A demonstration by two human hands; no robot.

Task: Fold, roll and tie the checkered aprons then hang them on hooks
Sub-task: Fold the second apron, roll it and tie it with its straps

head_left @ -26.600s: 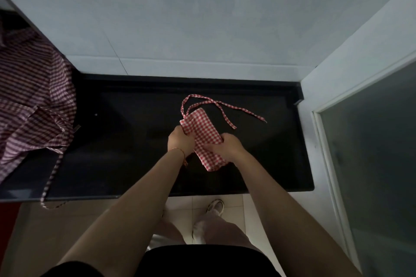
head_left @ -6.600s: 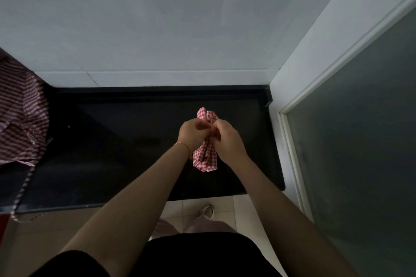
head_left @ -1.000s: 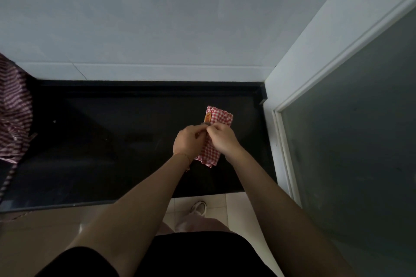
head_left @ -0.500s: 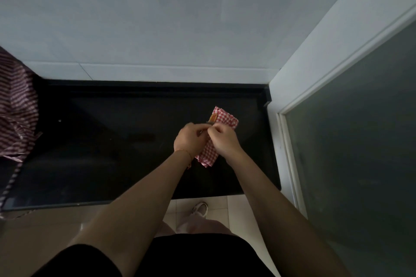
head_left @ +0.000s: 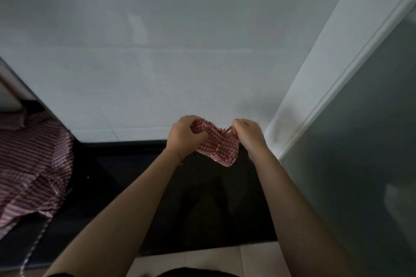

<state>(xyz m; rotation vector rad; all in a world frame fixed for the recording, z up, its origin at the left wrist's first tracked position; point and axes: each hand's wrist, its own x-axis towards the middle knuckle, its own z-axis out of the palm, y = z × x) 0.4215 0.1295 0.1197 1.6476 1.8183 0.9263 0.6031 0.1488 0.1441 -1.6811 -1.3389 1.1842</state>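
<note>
in the head view, the only view, the rolled checkered apron is held up off the black desk, right of centre of the frame, against the foot of the pale wall. the left hand has its fingers curled round the bundle's upper left end, and the right hand pinches its upper right corner with curled fingers, so both hands are closed on cloth and the bundle sags between them. judging by that compact shape, folding and rolling look finished for this one, and tying is either done or in its last pull; hanging it is not yet done. at the left edge of the frame a heap of loose aprons lies unfolded on the desk, with a strap trailing over its front edge, so more work is left. the knot and ties are hidden behind the fingers, no hook shows anywhere, the light is dim, and the heap is cut off by the frame.
</note>
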